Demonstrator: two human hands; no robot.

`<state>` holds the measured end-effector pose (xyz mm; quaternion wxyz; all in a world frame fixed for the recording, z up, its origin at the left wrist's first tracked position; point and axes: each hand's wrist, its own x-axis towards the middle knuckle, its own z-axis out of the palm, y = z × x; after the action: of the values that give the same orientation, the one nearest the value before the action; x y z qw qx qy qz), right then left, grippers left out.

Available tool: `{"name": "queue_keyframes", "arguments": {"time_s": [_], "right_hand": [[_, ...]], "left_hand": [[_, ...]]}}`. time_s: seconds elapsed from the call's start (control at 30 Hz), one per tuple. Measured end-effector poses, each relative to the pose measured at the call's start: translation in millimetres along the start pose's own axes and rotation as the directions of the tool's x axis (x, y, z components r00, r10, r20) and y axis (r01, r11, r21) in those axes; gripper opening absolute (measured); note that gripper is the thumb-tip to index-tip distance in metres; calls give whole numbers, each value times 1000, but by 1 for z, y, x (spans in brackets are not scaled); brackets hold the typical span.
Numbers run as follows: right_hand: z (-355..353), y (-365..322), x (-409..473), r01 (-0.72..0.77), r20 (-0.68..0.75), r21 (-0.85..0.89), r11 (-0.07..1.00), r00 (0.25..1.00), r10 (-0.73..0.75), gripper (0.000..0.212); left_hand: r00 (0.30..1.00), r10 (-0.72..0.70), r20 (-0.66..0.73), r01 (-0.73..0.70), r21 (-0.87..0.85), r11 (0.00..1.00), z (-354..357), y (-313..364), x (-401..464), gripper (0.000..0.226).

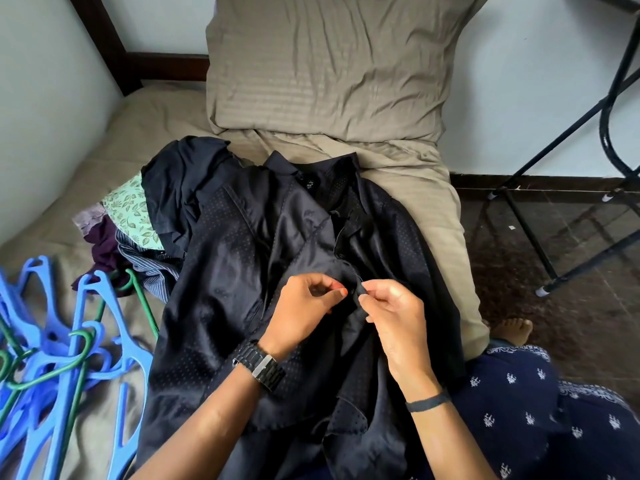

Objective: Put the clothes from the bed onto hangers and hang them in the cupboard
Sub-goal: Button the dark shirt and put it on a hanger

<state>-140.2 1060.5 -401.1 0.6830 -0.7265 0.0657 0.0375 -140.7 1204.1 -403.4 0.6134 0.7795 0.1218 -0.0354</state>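
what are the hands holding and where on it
Both the left hand and right hand pinch the dark shirt at its front opening edge, mid-chest.

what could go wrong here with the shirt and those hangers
The dark shirt looks glossy and slippery; with the left hand and right hand pinching only its front edge, it may slide off the bed toward the floor. The blue hangers lie interlocked with green ones, so pulling one out may drag the others.
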Motion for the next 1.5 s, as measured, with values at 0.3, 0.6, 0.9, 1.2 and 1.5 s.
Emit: {"name": "queue_keyframes", "arguments": {"time_s": [0.3,0.6,0.9,1.2,1.5], "right_hand": [[7,-6,-15,285,-2,-329,900,953,-302,23],[3,-10,-13,299,111,-322,898,954,-278,22],[0,-13,-7,288,123,-302,909,957,-263,31],[2,-25,-11,329,94,-282,901,944,-315,27],[-13,-46,4,-1,125,23,1000,992,-2,22]], "left_hand": [[996,-51,69,63,-192,979,3,6,-9,12],[997,-61,38,69,-238,969,3,3,-13,13],[991,-76,107,110,-362,925,3,11,-16,14],[998,-7,69,32,-374,927,3,21,-12,8],[992,116,43,-88,-411,907,4,29,-5,21]]}}
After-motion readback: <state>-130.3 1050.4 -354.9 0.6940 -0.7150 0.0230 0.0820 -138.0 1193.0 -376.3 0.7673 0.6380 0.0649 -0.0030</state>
